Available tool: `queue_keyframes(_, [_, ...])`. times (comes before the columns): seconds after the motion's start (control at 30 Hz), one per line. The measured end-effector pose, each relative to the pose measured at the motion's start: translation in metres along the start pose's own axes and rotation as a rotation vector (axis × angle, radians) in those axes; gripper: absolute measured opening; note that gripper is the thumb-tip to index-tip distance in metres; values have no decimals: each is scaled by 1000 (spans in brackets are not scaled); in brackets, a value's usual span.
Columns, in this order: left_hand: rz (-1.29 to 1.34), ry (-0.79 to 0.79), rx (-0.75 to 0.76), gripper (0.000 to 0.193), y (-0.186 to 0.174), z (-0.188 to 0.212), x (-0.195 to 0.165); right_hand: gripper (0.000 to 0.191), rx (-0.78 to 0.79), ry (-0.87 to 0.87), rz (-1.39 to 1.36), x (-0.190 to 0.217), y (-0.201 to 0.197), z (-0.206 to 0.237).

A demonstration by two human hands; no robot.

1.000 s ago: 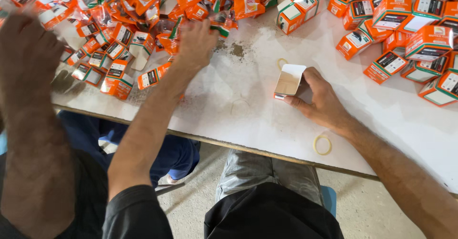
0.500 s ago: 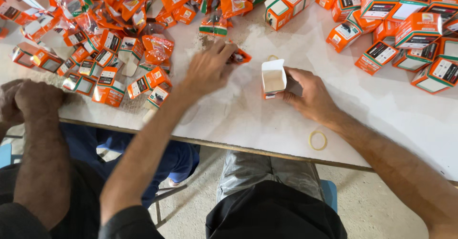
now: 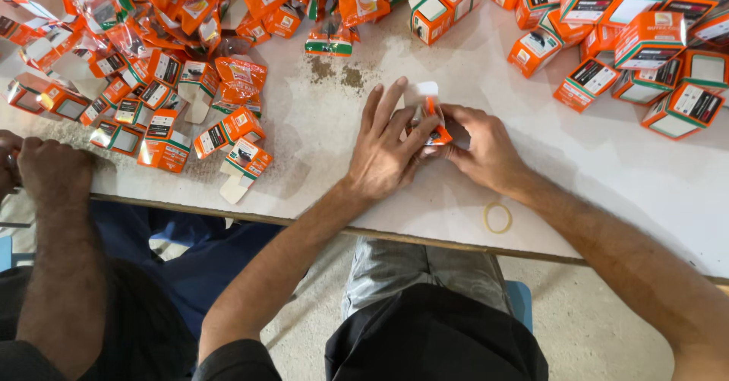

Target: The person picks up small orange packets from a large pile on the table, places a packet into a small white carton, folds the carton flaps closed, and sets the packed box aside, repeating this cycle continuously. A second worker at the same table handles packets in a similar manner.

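Since earlier, left hand (image 3: pixel 387 149) joined right hand (image 3: pixel 474 145); both hands grip a small orange-and-white carton (image 3: pixel 430 115).

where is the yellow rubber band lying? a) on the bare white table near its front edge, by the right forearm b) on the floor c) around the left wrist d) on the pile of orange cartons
a: the yellow rubber band lies flat on the white table close to its front edge, just beside the right forearm, apart from both hands.

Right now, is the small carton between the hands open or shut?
Open: the small carton has its white flap raised, held between left hand and right hand.
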State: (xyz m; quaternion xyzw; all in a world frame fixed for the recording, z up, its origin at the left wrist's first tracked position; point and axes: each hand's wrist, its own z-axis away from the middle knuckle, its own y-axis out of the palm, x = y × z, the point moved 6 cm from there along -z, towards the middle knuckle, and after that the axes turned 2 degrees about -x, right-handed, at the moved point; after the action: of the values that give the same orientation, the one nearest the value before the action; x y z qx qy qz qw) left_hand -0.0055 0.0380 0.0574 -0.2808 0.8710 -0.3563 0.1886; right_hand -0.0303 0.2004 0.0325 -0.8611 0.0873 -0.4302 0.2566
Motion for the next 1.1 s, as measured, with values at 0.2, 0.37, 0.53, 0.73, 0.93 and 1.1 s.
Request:
queue_keyframes(0.2, [-2, -255, -126, 18, 1, -5, -5, 59, -21, -33, 92, 3, 0, -3])
queue_keyframes(0.37, [402, -747, -154, 54, 23, -1, 31, 60, 2, -31, 178, 2, 1, -4])
queue_keyframes(0.53, [826, -847, 35, 30, 49, 3, 54, 68, -37, -30, 123, 8, 2, -1])
queue_keyframes(0.73, [910, -935, -2, 31, 57, 3, 52, 59, 9, 84, -33, 8, 3, 0])
queue_keyframes(0.93, [1448, -1044, 178, 34, 45, 9, 57, 42, 7, -213, 242, 22, 6, 0])
queue_keyframes(1.1, [1448, -1071, 212, 22, 49, 13, 73, 38, 32, -164, 217, 19, 8, -1])
